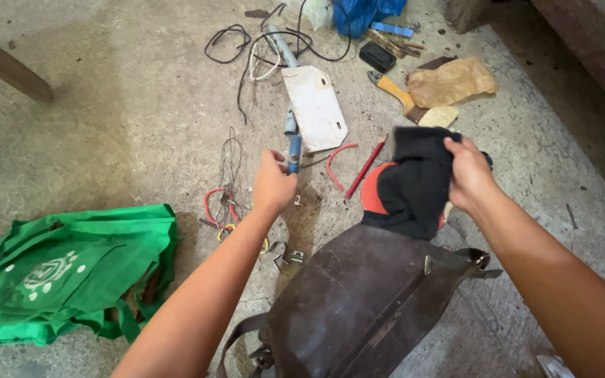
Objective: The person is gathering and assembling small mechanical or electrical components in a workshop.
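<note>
While the view looks down at a concrete floor [106, 126] strewn with tools, the left hand [272, 183] is closed around the near end of a slim blue-handled tool [294, 150], lifting or touching it just beside a white flat plate [315, 106]. The right hand [469, 175] grips a bunched black and orange cloth [409, 189], held just above the far edge of a dark brown leather bag [358, 301] at near centre. The cloth looks soft, light and floppy; a pinch anywhere on its folds should hold. The tool seems stiff and narrow, best taken by its handle.

At near left lies a crumpled green fabric bag [71, 269] bearing a round white emblem. At far right sit a creased tan paper package [451, 82] and a blue plastic bag [362, 12]. Red wires [211, 203] and black cables [246, 42] trail between, with a red pencil [367, 166] near the cloth.
</note>
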